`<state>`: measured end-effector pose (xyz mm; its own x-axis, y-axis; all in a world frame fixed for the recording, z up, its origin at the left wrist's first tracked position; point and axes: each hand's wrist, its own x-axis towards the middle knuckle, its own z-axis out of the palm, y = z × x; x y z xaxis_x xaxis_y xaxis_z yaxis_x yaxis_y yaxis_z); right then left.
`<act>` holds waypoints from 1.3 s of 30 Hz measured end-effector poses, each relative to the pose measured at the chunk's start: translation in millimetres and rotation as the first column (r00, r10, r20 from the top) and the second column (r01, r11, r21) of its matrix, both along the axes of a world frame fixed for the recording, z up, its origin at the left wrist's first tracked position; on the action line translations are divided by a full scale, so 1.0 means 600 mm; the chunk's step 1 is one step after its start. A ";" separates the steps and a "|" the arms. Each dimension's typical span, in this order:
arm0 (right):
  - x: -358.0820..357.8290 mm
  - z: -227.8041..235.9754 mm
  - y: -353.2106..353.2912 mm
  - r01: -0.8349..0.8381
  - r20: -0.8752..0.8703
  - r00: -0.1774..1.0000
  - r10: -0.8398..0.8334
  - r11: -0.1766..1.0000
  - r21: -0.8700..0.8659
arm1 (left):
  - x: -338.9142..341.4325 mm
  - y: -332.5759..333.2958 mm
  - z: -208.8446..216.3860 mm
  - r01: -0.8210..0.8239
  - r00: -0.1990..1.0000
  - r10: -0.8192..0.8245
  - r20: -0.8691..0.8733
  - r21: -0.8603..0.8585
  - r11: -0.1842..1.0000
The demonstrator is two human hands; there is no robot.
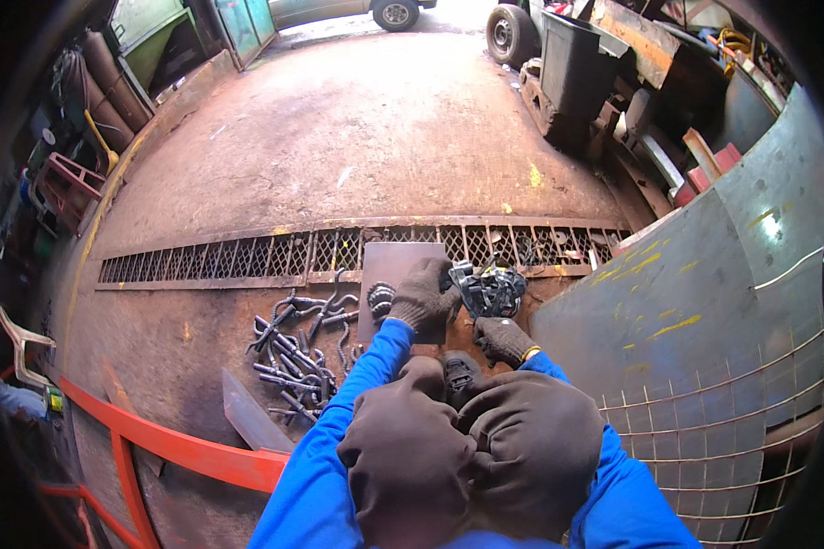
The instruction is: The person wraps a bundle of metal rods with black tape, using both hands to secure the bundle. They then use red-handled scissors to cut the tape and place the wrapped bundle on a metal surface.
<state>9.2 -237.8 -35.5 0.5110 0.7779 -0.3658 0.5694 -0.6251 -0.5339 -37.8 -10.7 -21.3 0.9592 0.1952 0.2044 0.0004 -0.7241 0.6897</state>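
We see dark metal rods [298, 361] piled left of 1 flat plate [394, 263]; our gloved left hand [423, 297] is over it. Our gloved right hand [504, 341] is just below 1 black-and-silver object [496, 291]. We cannot tell whether either hand's fingers clamp anything.

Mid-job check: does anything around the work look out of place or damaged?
The grey rods lie in a loose tangle on the floor left of the flat plate, pointing various ways; several are curved, though whether by damage or design I can't tell. Scraps also litter the right end of the grate.
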 end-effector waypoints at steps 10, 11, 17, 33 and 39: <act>-0.027 0.033 0.003 0.477 0.152 0.864 -0.480 0.877 0.056 | -0.012 -0.012 0.022 -0.002 0.997 0.006 -0.074 0.050 0.999; -0.023 0.012 0.002 0.581 0.127 0.792 -0.597 0.801 0.141 | -0.013 -0.012 0.022 0.001 0.997 0.004 -0.082 0.065 0.998; 0.087 0.029 -0.106 0.923 -0.928 0.249 0.276 -0.357 0.142 | 0.007 -0.020 0.023 0.013 0.992 -0.007 -0.128 0.040 0.999; -0.137 0.092 -0.196 0.615 0.053 0.787 -0.614 0.789 0.012 | -0.007 -0.005 0.023 -0.026 0.989 0.032 -0.145 0.041 0.999; -0.128 0.372 -0.193 0.642 0.172 0.643 -0.747 0.647 0.410 | -0.001 -0.009 0.010 -0.010 0.993 0.014 -0.116 0.032 0.999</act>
